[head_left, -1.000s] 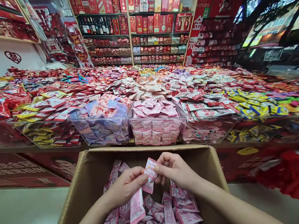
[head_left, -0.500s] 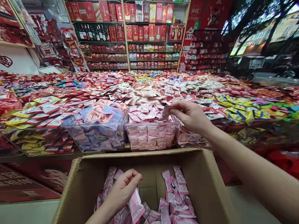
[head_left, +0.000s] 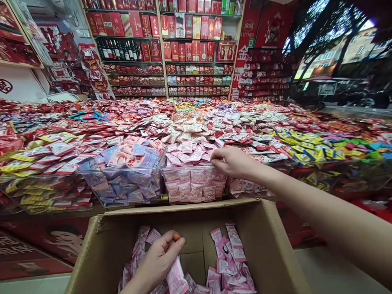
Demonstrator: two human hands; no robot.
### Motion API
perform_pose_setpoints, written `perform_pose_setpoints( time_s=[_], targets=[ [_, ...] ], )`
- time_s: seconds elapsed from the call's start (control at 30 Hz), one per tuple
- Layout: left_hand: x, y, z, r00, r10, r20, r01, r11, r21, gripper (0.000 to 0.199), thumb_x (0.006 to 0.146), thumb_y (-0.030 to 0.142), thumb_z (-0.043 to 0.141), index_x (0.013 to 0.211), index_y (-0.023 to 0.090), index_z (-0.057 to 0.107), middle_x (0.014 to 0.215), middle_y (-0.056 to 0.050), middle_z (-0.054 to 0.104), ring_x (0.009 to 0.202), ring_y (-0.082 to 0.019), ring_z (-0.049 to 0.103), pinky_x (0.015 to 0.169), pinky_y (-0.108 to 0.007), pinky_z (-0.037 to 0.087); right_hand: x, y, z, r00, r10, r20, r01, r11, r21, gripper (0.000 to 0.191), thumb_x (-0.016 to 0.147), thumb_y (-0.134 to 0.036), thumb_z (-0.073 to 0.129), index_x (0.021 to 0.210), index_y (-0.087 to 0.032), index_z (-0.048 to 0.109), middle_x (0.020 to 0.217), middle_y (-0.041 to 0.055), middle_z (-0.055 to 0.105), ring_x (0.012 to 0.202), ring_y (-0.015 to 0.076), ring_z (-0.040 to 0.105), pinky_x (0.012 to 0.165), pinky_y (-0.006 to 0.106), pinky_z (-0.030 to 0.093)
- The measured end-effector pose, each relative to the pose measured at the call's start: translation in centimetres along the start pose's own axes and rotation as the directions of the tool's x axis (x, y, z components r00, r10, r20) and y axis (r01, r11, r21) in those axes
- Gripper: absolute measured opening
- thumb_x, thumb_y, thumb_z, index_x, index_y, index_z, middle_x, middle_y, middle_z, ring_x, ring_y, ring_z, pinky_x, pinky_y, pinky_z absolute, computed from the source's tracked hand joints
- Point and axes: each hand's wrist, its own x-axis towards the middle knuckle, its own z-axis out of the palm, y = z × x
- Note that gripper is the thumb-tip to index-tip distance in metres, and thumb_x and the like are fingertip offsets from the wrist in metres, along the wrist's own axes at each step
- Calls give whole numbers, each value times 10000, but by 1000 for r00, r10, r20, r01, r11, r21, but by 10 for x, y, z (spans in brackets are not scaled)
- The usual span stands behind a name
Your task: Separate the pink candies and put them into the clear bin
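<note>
My left hand point(head_left: 163, 254) is inside the cardboard box point(head_left: 273, 247), its fingers closed round a long pink wrapped packet point(head_left: 176, 281) that hangs down below them. More pink packets point(head_left: 232, 266) lie loosely in the box on both sides. Over the right rim of the clear bin point(head_left: 193, 169), my right hand point(head_left: 231, 160) has thumb and fingertips pressed together. Whatever they may grip there is hidden. Pink packets point(head_left: 183, 157) are piled above the bin's rim and stacked in rows behind its clear front.
Beside it on the left stands a bin of lilac and pink packets point(head_left: 129, 184). Yellow packets point(head_left: 308, 144) lie farther right. Behind are broad heaps of red and white sweets point(head_left: 156, 122) and shelves point(head_left: 164, 48) of boxes and bottles.
My right hand has moved down and slightly left to the bin's right rim; the packet seen in its fingers earlier no longer shows. My left hand keeps its packet in the box.
</note>
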Motion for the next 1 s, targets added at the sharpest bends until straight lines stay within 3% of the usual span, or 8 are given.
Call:
perform_pose_setpoints(
  time_s=[0.4,0.5,0.6,0.67,0.7,0.77,0.9,1.0],
  targets=[
    [0,-3,3,1000,2,-5,-1,1000,16,281,770,426,450,648,177,492,593,54,359,598,-131,357,576,-243,317,7,13,0,996,69,49,-71,996,50,288,766,-274,475,570,-120,620,519,14,552,512,115,459,505,227,316],
    [-3,3,3,1000,11,-25,-10,1000,18,273,778,409,447,637,180,492,593,50,374,595,-131,373,574,-241,328,1,6,-5,994,64,-88,-60,997,48,250,792,-251,453,668,-121,627,680,58,613,670,155,506,642,263,360],
    [-9,11,3,978,120,-171,-112,992,55,233,790,379,454,685,188,536,624,35,460,611,-136,438,585,-233,364,-26,-21,0,961,-57,-272,92,989,118,206,808,-234,445,733,-134,609,762,72,615,759,168,500,740,296,356],
    [-13,18,2,932,222,-285,-199,974,108,176,783,350,485,749,203,575,665,24,539,632,-139,496,597,-222,391,-53,-45,19,978,-134,-160,179,932,316,212,819,-277,446,736,-149,594,697,38,593,678,135,503,659,251,379],
    [-15,21,2,909,262,-324,-231,964,131,153,777,338,501,770,212,587,678,23,567,638,-138,517,599,-215,401,-66,-57,33,991,-133,-8,122,886,448,217,810,-330,467,771,-160,595,686,21,590,637,120,504,598,225,379],
    [-17,26,2,878,296,-377,-254,954,157,120,753,327,545,774,223,601,700,21,599,661,-136,544,616,-204,415,-87,-75,66,960,-152,234,-33,771,636,354,681,-422,612,932,-177,561,680,-12,578,559,102,479,476,191,343],
    [-19,31,2,859,150,-490,-210,975,-69,205,740,386,557,893,249,560,719,39,574,613,-107,519,548,-175,419,-99,-87,115,956,-100,275,-148,644,750,239,629,-268,655,828,-164,572,624,-41,517,548,87,424,479,189,311],
    [-21,34,2,898,38,-438,-195,927,-321,276,720,403,580,946,256,520,743,52,558,617,-97,504,536,-164,422,-95,-83,124,951,-43,306,-265,391,881,165,674,-239,615,793,-156,536,675,-24,545,618,101,482,560,209,364]
  ],
)
